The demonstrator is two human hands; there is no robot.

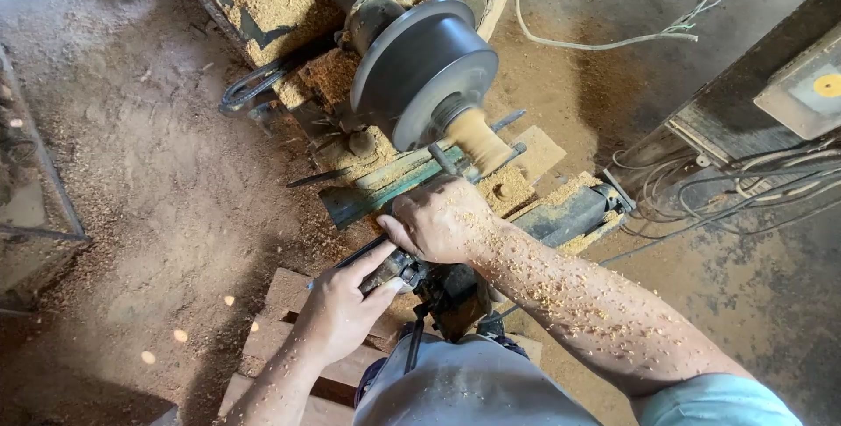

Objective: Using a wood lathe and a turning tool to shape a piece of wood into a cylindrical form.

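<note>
Chisel [385, 270], stiff and steel-heavy, is clamped by both hands [337, 312] [442, 220] just below the spinning wood blank [480, 138]; handle grip judged safest.

The scene is being viewed from one head-worn camera, being aimed steeply down and forward at close range; the hands [394, 259] are being framed near, the lathe [420, 67] farther.
</note>
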